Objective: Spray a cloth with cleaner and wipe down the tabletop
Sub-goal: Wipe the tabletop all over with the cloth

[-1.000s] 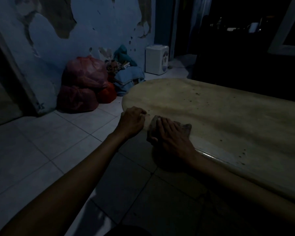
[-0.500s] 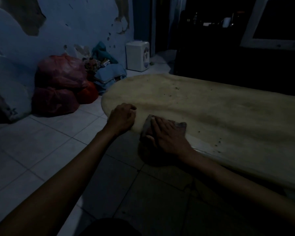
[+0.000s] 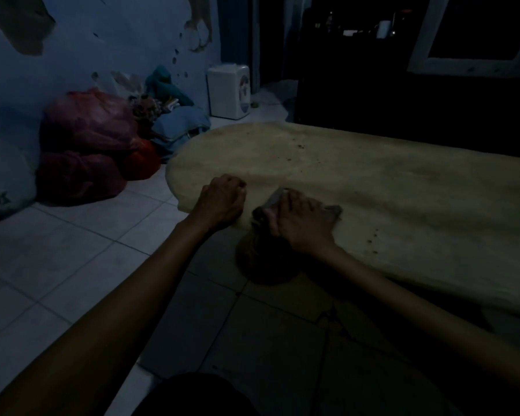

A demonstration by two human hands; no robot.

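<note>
A low tan tabletop (image 3: 388, 187) with a rounded left end stretches across the dim room, with dark specks on it. A grey cloth (image 3: 332, 211) lies on its near edge. My right hand (image 3: 300, 222) presses flat on the cloth with fingers spread. My left hand (image 3: 221, 202) rests on the table's near edge just left of the cloth, fingers curled into a loose fist, holding nothing visible. No spray bottle is in view.
Red plastic bags (image 3: 84, 145) and a heap of blue cloth (image 3: 180, 124) sit against the peeling wall on the left. A white appliance (image 3: 228, 91) stands behind the table. Tiled floor (image 3: 57, 265) lies left of the table, dark furniture behind it.
My right hand and the cloth stay near the table's near edge, shifting only slightly. The left fist stays beside them. The view has shifted, so the bags now sit further left in the frame.
</note>
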